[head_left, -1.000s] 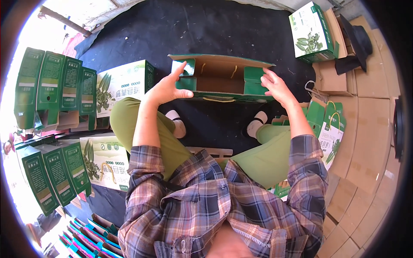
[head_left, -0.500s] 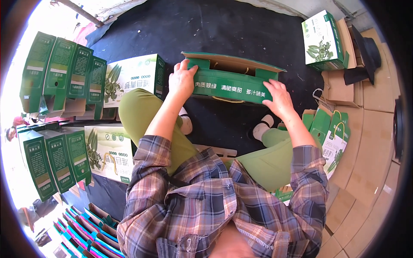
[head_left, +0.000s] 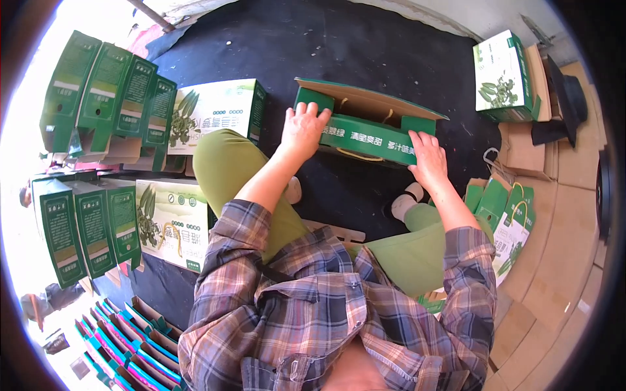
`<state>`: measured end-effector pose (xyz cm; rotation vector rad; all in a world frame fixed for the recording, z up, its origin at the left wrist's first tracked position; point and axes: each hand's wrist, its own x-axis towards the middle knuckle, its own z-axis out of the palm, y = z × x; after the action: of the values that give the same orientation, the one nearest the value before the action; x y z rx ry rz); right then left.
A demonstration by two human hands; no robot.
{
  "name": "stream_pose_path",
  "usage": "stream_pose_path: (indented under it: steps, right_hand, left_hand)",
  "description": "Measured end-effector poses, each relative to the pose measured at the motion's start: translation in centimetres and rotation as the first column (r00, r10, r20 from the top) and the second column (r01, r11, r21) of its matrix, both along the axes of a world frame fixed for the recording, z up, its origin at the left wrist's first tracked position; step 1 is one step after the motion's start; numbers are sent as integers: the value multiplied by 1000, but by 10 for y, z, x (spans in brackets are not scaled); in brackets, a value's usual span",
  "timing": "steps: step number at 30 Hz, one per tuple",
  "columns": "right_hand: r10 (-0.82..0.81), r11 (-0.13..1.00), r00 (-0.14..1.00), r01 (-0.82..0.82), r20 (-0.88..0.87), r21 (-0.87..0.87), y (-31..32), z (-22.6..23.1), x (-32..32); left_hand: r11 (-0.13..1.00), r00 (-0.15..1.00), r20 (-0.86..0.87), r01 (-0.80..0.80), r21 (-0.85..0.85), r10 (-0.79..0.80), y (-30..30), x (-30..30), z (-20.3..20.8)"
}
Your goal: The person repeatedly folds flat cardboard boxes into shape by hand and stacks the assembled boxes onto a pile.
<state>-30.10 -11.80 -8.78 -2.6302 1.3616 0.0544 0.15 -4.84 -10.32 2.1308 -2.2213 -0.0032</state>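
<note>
A green cardboard gift carton (head_left: 368,139) with white lettering stands on the floor between my feet. Its far flap, brown inside, is raised, and the top gapes, showing a yellow cord handle within. Another cord handle hangs on the near side. My left hand (head_left: 304,132) lies curled over the near panel at the left corner, its fingertips on the top edge. At the right corner my right hand (head_left: 428,158) holds the same panel, fingers on top and thumb on the near face. The carton's underside is hidden.
Green-and-white cartons (head_left: 212,117) stand in rows on the left. Colourful folded boxes (head_left: 134,345) lie at the lower left. On the right are another printed carton (head_left: 502,81), a black hat (head_left: 568,98), flattened green cartons (head_left: 499,212) and brown cardboard (head_left: 544,241). Black sheeting (head_left: 391,49) covers the floor.
The whole view has shifted, moving the scene rightward. My left hand has slid inward and nearer along the carton's panel, covering some lettering. My right hand has closed in around its corner.
</note>
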Motion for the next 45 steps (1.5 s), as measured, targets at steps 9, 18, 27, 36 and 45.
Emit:
stream_pose_path:
  steps: [9, 18, 27, 36, 45]
  right_hand:
    - [-10, 999, 1000, 10, -3, 50, 3, 3, -4]
    - [3, 997, 993, 7, -115, 80, 3, -7, 0]
    - [-27, 986, 976, 61, -218, 153, 2, -3, 8]
    - [18, 984, 998, -7, -58, 175, 7, 30, 6]
    - [-101, 973, 917, 11, 385, 231, -1, 61, -2]
  left_hand:
    - [997, 1000, -7, -15, 75, 16, -1, -5, -1]
    - [998, 995, 90, -38, 42, 34, 2, -19, -24]
    - [995, 1000, 23, -17, 99, 15, -1, -33, -22]
    - [986, 997, -64, -40, 163, 51, -2, -31, -12]
    - [951, 890, -338, -269, 150, 305, -11, -18, 5]
